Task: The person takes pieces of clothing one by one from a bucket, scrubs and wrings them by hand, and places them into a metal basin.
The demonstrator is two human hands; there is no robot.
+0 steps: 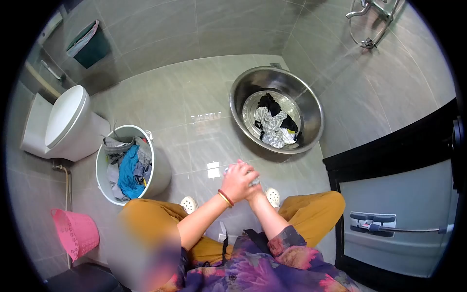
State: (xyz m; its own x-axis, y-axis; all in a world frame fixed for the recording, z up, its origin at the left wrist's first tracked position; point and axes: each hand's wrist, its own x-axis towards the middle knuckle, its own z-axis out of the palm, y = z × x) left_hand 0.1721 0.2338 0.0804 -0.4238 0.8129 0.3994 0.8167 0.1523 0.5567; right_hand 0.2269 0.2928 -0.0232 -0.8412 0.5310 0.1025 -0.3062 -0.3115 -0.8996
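Observation:
My left hand [238,179] and my right hand [254,193] are pressed together in front of my knees, above the floor. The fingers of my left hand wrap over the right. Bits of something pale [255,182] show between them, but most of it is hidden and I cannot tell its kind. Ahead and to the right, a large steel basin [312,109] holds black clothes and a grey-and-white patterned cloth [272,125] in its bottom. On the left, a pale bucket [163,170] is filled with grey garments and a blue one [129,170].
A white toilet [65,117] stands at the left wall, below a dark green bin [91,51]. Nearer is a pink basket [78,233]. A flat mop [373,224] lies across the door [404,194] at right. A tap [372,9] is on the right wall.

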